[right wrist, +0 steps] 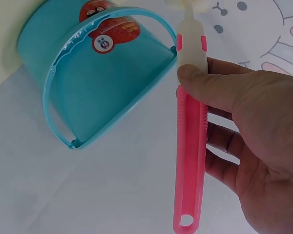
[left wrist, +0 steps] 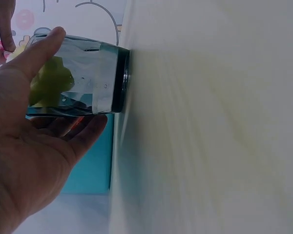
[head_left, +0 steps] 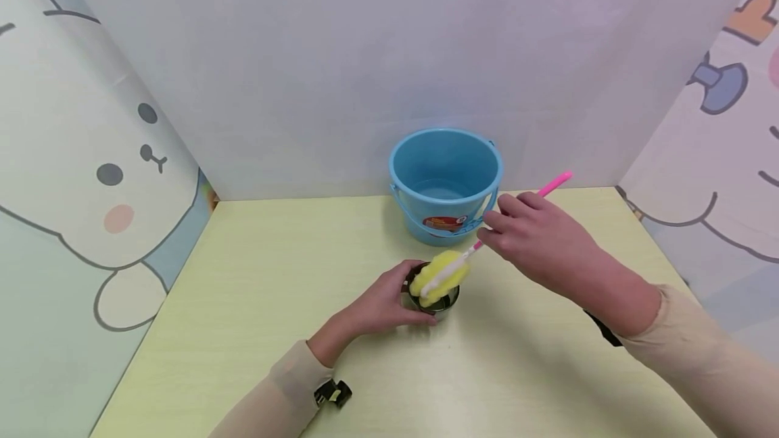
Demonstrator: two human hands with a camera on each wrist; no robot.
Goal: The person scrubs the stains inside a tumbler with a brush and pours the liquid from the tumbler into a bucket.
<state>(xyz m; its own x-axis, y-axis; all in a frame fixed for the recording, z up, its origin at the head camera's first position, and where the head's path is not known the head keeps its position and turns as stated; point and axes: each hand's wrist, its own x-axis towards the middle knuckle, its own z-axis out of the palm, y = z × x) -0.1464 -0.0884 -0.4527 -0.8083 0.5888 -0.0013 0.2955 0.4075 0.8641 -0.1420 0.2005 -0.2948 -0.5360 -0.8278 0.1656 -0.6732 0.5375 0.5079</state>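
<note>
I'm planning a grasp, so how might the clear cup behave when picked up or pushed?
The clear cup is probably stiff: its walls look undented in the grip of the left hand. Its smooth, glossy sides could be slippery. Being upright, with its flat base toward the tabletop, it would likely slide rather than roll.

Standing just behind the person here: there's a round blue plastic bucket at the back of the pale yellow table, near the whitish back wall. Clear tinted cup is in front of it, left hand round the cup's left side. The pink-and-white brush with a fluffy yellow head has that end partly in the cup, handle slanting up rightward into the right hand, lol, basically beside the bucket.
</note>
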